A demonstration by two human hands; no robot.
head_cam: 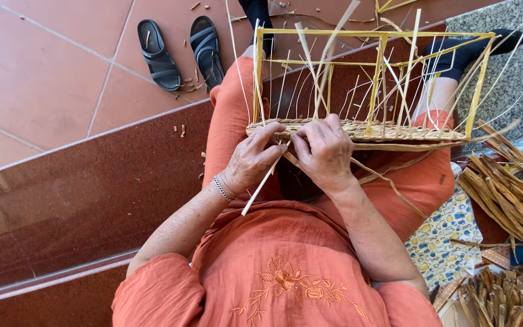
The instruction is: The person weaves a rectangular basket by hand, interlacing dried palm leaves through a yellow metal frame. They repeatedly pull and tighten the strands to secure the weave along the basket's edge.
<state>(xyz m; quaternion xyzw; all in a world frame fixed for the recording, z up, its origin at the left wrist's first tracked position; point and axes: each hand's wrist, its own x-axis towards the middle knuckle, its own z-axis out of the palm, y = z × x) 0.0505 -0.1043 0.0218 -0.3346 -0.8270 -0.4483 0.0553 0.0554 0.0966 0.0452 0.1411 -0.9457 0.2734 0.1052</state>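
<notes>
A half-woven straw basket rests on my knees, a yellow rectangular frame with thin upright stakes rising from its woven base. My left hand pinches a pale flat reed strip at the basket's near left edge. Close beside it, my right hand presses its fingers on the woven rim and grips a straw strand that trails off to the right. Both hands touch the weave. A silver bracelet sits on my left wrist.
Two black sandals lie on the terracotta tiles at the upper left. A dark red stone step runs along my left. Bundles of dried brown leaves pile at the right, over a patterned cloth. Straw scraps litter the floor.
</notes>
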